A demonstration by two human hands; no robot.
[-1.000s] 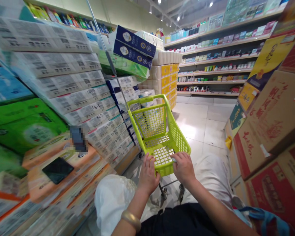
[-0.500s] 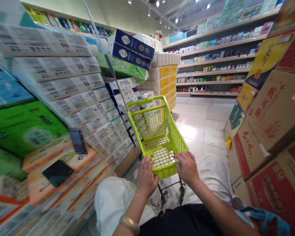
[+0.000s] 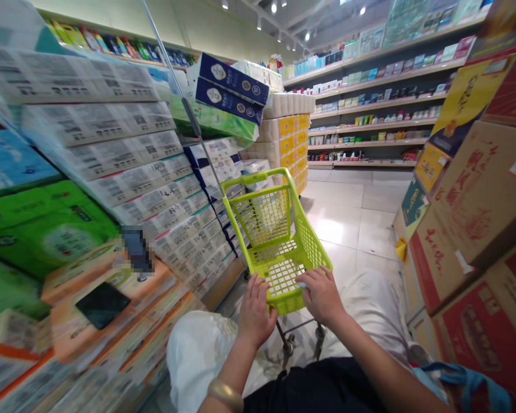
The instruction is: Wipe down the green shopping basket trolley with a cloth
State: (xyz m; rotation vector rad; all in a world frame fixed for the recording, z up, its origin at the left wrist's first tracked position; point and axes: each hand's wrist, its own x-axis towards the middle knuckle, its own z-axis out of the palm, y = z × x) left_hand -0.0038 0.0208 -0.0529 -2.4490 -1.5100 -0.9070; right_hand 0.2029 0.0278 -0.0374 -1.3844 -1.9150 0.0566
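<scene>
A lime-green shopping cart (image 3: 307, 235) with a plastic lattice basket stands between my knees, and its basket holds nothing. My left hand (image 3: 257, 310) grips the near left corner of the rim, fingers over the edge and thumb outside. At the near right of the rim, my right hand (image 3: 322, 292) is closed, its fingers bent over the edge. A small whitish piece (image 3: 301, 284) shows at those fingertips; it may be a wipe, but most of it is hidden. A thin metal pole (image 3: 191, 115) rises from the cart's far left side.
Stacked packs of tissue paper (image 3: 155, 166) line the left side. A dark flat device (image 3: 103, 305) lies on orange boxes there. Cardboard cartons (image 3: 481, 189) are piled at the right. Past the cart, a tiled floor (image 3: 339, 215) leads to stocked shelves (image 3: 382, 103).
My right hand has slid slightly left along the rim with the whitish piece. My left hand and the cart stay nearly in place.
</scene>
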